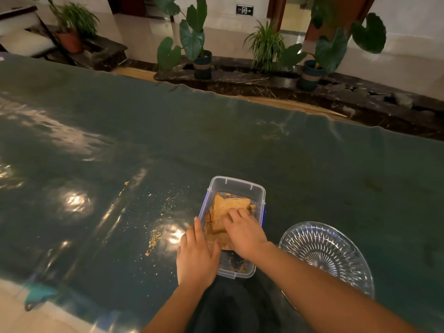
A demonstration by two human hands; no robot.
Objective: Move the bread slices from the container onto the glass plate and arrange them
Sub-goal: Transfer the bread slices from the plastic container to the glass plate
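Both forearms reach up from the near edge of the green-covered bench (216, 131) to the clear plastic container (260, 195). Its left wall is braced by the left hand (195, 255), lying flat with an open grip, while the right hand (242, 233) reaches inside, fingers curled down on the top of the bread slices (227, 206), though whether that grip has closed I cannot tell. Just right of the container stands the glass plate (331, 255), with crumbs (155, 236) scattered to the left.

A wide table (216, 140) under a glossy dark green plastic cover carries a clear plastic container (236, 186) with a blue-trimmed rim near its front edge. Just right of it, apart, sits an empty cut-glass plate (331, 255). Bread crumbs (155, 237) are scattered on the cover to the container's left.
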